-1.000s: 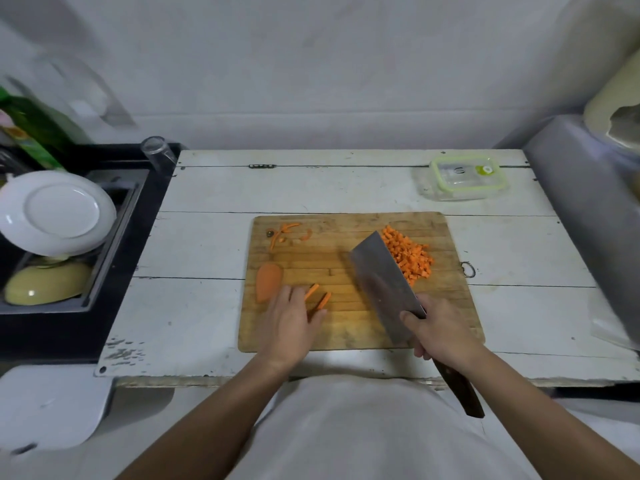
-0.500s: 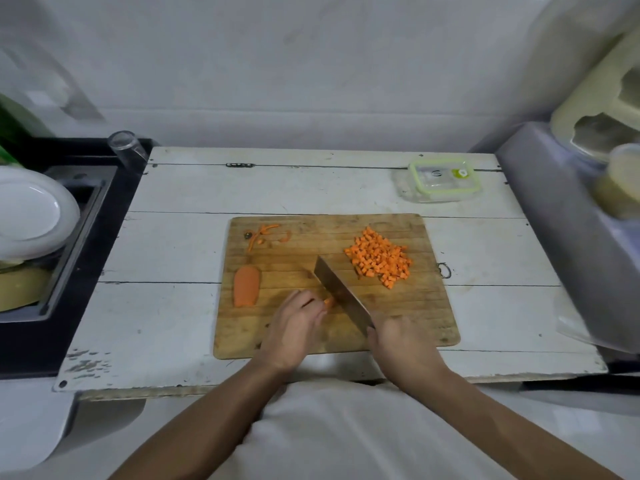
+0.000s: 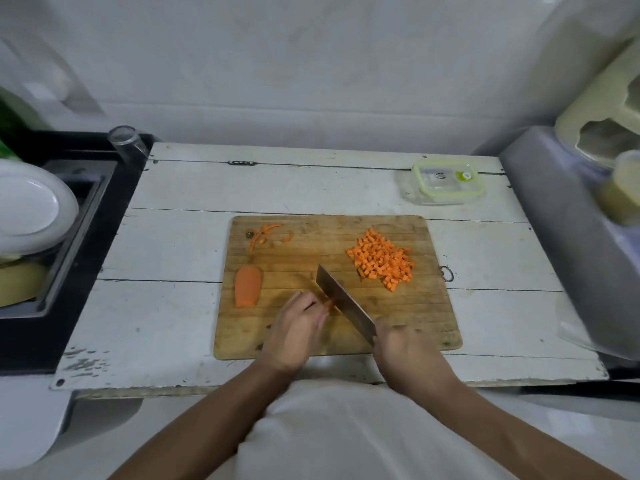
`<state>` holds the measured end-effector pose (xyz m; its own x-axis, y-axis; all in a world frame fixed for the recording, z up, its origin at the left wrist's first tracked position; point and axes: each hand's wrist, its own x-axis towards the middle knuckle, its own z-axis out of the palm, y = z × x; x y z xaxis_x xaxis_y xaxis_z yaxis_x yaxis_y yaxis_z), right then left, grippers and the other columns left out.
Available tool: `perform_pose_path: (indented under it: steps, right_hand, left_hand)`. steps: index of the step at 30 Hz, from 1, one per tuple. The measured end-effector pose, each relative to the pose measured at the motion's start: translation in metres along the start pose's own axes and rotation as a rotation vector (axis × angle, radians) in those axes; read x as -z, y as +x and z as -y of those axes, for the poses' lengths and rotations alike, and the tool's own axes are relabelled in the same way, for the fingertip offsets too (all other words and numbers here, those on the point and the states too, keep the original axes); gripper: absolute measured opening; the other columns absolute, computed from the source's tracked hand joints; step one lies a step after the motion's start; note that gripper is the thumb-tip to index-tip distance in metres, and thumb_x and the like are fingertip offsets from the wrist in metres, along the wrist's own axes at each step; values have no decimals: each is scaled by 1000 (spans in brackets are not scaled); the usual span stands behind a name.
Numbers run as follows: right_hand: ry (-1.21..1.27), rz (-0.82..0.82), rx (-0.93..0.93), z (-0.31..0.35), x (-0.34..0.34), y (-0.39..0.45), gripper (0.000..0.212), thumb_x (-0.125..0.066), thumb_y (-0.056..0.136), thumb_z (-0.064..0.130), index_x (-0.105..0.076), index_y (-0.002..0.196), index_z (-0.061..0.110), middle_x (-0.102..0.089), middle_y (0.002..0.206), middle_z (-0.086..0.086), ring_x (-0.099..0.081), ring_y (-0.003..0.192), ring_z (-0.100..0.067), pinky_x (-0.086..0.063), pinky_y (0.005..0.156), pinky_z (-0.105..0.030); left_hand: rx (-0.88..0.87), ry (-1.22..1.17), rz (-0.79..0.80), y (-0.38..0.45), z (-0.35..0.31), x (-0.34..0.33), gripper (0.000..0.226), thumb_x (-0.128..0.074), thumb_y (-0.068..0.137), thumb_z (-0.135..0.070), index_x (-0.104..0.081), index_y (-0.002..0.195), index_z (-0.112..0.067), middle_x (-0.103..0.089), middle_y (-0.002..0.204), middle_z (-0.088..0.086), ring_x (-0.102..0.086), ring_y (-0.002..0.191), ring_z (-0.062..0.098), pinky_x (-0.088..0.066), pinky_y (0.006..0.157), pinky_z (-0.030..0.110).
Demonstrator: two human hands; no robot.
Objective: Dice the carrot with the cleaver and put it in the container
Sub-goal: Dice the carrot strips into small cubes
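1. The right hand (image 3: 407,351) has its grip curled round the handle of the cleaver (image 3: 346,301). The blade stands edge-down on the cutting board (image 3: 301,337).
2. The left hand (image 3: 294,332) rests on the board, right beside the blade. Its fingertips (image 3: 320,308) press down on some thin carrot sticks (image 3: 330,305). Only a bit of orange peeks out, so I cannot tell how many sticks are there.
3. A big pile of diced carrot (image 3: 381,259) lies on the far right part of the board. That looks like most of the job done.
4. One flat carrot slab (image 3: 247,286) still lies whole on the left side of the board, well apart from the cleaver. It needs cutting into sticks and then into cubes.
5. A few carrot scraps (image 3: 265,233) lie at the far left corner of the board (they look like peel and ends, not for dicing).
6. The container (image 3: 446,183) sits on the white bench (image 3: 173,306), past the far right corner of the board. Its lid is on, and I see no carrot inside.
7. So I think the cutting is more than half done. Opening the container and moving the cubes in is all still left.
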<state>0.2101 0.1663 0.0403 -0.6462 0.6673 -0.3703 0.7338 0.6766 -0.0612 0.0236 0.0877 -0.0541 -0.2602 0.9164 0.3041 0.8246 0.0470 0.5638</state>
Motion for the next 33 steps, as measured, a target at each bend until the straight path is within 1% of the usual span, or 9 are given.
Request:
perform_pose_path:
  steps: [3, 6, 11, 13, 16, 20, 24, 28, 33]
  right_hand:
    - [-15, 31, 7, 11, -1, 6, 25, -48, 92, 4, -45, 114, 15, -68, 91, -8, -67, 79, -30, -39, 58, -34]
    - [113, -27, -39, 22, 5, 26, 15, -46, 96, 7, -46, 107, 17, -66, 86, -7, -67, 78, -31, -46, 56, -37]
    - [233, -94, -45, 10, 12, 26, 17, -40, 104, 26, -53, 109, 16, -67, 86, -8, -65, 76, -31, -55, 66, -44]
    - [206, -115, -25, 5, 10, 13, 18, -40, 104, 28, -52, 111, 17, -68, 87, -9, -65, 77, -32, -54, 66, -43]
    - [132, -89, -7, 4, 6, 3, 16, -40, 103, 26, -52, 111, 19, -70, 90, -8, -65, 80, -33, -52, 68, -41]
    - [-9, -7, 9, 14, -2, 3, 16, -49, 95, 12, -51, 109, 19, -69, 87, -4, -67, 76, -27, -46, 59, -34]
    - [75, -43, -22, 31, 3, 25, 12, -50, 97, 10, -47, 102, 20, -66, 81, -4, -64, 67, -25, -49, 54, -36]
    - [173, -96, -44, 25, 8, 28, 6, -44, 102, 20, -49, 105, 19, -64, 79, -4, -61, 66, -27, -50, 55, -37]
    - [123, -65, -8, 13, 8, 3, 11, -40, 103, 27, -48, 108, 20, -68, 88, -8, -66, 76, -30, -54, 66, -42]
  left_hand:
    - [-34, 13, 11, 1, 2, 0, 12, -63, 94, -7, -74, 93, -12, -60, 89, 0, -54, 81, 19, -51, 69, 38]
    - [-42, 19, 33, -1, 2, 1, 27, -49, 99, -15, -76, 104, -11, -61, 91, 2, -54, 82, 21, -51, 70, 38]
    - [44, -30, 122, -19, 5, 9, 39, -58, 98, -22, -65, 135, -15, -60, 126, -1, -56, 111, 16, -53, 95, 33]
    - [51, -38, 129, -23, 6, 12, 40, -65, 95, -18, -65, 135, -15, -58, 128, 1, -57, 113, 15, -51, 97, 29]
    - [55, -17, 148, -23, 9, 11, 33, -55, 97, -21, -68, 127, -14, -61, 121, 1, -55, 106, 13, -53, 90, 29]
    - [37, 87, 193, -22, 9, 7, 37, -63, 89, 0, -68, 123, -12, -64, 121, 3, -47, 112, 15, -42, 94, 27]
    - [-31, 73, 151, -18, 6, 12, 21, -77, 82, -3, -75, 102, -9, -65, 103, 0, -47, 97, 10, -47, 77, 21]
    - [-21, 98, 215, -25, 13, 8, 43, -65, 86, 4, -66, 128, -5, -65, 126, 9, -52, 118, 24, -49, 98, 38]
    - [-32, 134, 219, -25, 15, 7, 43, -66, 86, 2, -65, 128, -6, -64, 125, 8, -52, 116, 22, -49, 97, 38]
